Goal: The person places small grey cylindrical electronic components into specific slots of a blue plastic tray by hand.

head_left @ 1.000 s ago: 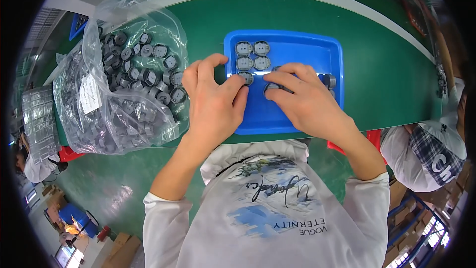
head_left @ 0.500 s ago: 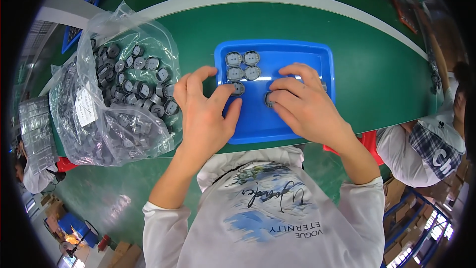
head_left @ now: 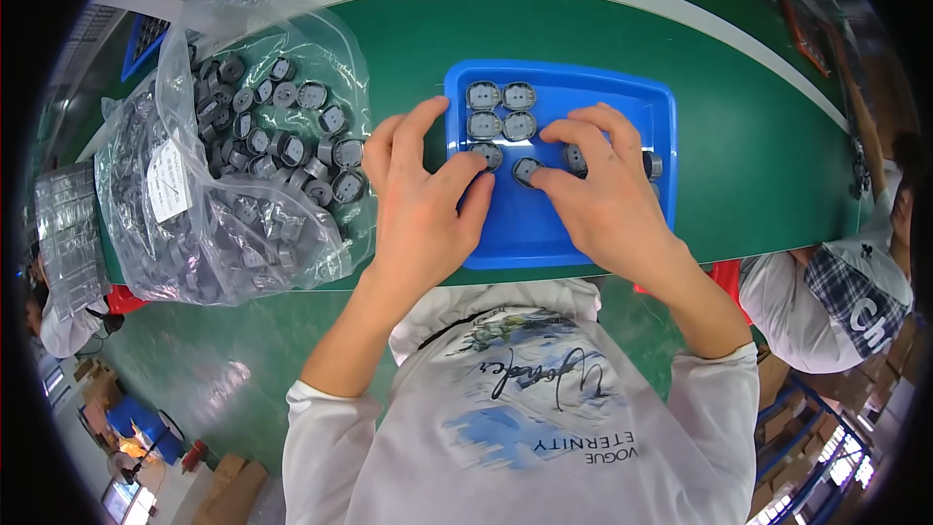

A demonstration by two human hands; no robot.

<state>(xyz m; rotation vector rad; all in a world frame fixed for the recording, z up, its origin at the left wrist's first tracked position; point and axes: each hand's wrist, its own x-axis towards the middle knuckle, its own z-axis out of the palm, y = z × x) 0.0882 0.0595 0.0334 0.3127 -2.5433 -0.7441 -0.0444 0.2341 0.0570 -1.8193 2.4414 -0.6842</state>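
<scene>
Grey round plastic parts (head_left: 519,124) sit face up in two columns at the left end of a blue tray (head_left: 573,253). My left hand (head_left: 423,209) has its index fingertip and thumb closed at the lowest part (head_left: 488,154) in the left column, its other fingers stretched toward the tray's left wall. My right hand (head_left: 612,190) is curled over the tray's middle. Its thumb touches a tilted grey round part (head_left: 526,171), and another grey part (head_left: 575,161) shows between its fingers. One more grey part (head_left: 652,165) lies by the right wall, partly hidden behind that hand.
A clear plastic bag (head_left: 262,262) full of similar grey parts lies open left of the tray on the green table (head_left: 758,136). Flattened clear packaging (head_left: 70,233) hangs at the table's left end. Another person's sleeve (head_left: 792,297) is at the right.
The tray and bag appear shifted slightly up and right in view. A part near my right hand now shows beside its thumb, closer to the left column; another shows between its fingers.
</scene>
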